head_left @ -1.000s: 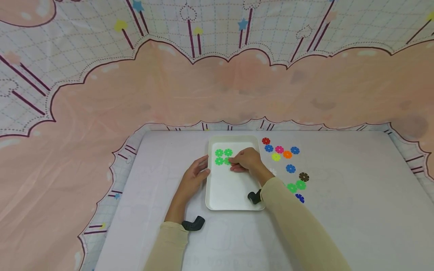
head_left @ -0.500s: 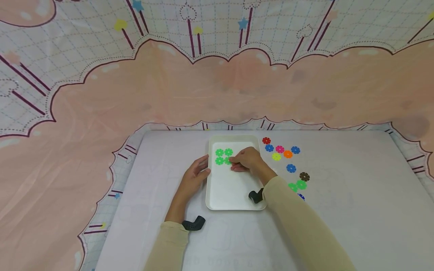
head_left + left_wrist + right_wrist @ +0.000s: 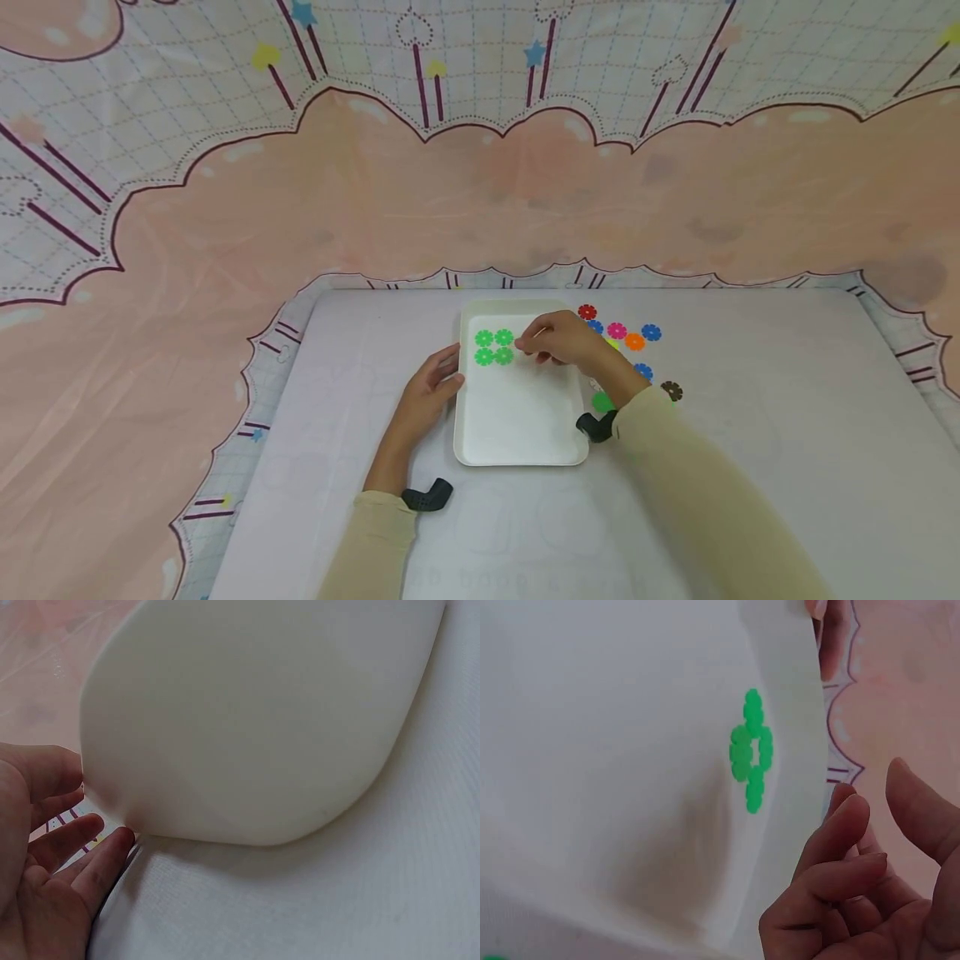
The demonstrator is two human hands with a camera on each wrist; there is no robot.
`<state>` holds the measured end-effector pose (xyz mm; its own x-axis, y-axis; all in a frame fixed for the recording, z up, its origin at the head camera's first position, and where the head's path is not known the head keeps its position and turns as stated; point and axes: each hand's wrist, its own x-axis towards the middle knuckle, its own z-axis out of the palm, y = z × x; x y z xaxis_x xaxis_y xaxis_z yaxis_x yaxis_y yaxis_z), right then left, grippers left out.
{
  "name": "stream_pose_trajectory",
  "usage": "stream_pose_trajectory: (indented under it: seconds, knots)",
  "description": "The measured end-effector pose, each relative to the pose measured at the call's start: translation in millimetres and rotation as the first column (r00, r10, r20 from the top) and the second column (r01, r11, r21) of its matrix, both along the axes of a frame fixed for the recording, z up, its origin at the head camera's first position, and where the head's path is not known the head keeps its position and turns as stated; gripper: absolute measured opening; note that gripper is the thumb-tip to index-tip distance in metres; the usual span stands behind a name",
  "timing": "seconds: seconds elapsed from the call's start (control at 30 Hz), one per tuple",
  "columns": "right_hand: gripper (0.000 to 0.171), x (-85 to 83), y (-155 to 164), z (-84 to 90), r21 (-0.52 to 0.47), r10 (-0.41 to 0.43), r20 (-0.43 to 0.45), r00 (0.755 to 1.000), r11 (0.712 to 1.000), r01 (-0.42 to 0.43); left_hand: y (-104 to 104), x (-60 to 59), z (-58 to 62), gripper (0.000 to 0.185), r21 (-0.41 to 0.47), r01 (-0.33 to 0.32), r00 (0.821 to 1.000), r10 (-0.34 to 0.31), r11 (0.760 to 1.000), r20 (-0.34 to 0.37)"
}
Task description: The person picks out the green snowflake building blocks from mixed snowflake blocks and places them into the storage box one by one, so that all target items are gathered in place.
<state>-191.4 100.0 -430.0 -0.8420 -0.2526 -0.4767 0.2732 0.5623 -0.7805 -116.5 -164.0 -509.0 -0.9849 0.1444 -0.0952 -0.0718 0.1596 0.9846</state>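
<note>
A white tray (image 3: 517, 429) lies on the table, with several green notched flower-shaped discs (image 3: 484, 357) in a two-by-two group near its far left corner. My left hand (image 3: 426, 396) rests at the tray's left side; in the left wrist view its fingertips (image 3: 124, 836) touch the rim from outside. Over the tray, just right of the green group, hovers my right hand (image 3: 562, 340). In the right wrist view, the right hand (image 3: 847, 900) has loosely bent fingers, a thumb apart from them, and nothing held. The green discs (image 3: 741, 754) there appear to touch one another.
Right of the tray lie loose discs: red (image 3: 587, 312), pink (image 3: 617, 331), orange (image 3: 634, 342), blue (image 3: 652, 332) and brown (image 3: 672, 391). A green disc (image 3: 602, 402) is partly covered by my right forearm. White table surface (image 3: 772, 433) extends further right.
My right hand has drawn back from the lower right green disc, moving right and slightly away, and that disc now shows whole. The left hand and tray stay put.
</note>
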Motion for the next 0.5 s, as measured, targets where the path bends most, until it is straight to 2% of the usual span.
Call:
stream_pose_trajectory:
  seconds: [0.27, 0.5]
  knots:
    - [0.035, 6.5, 40, 10.6, 0.079, 0.1, -0.093, 0.991, 0.992, -0.093, -2, -1.2, -3.5, 0.055, -0.02, 0.006, 1.0, -0.006, 1.0, -0.005]
    - [0.029, 17.9, 72, 13.1, 0.166, 0.179, -0.161, 0.971, 0.974, -0.152, -2, -1.9, -5.4, 0.053, -0.043, -0.002, 1.0, 0.001, 0.999, -0.01]
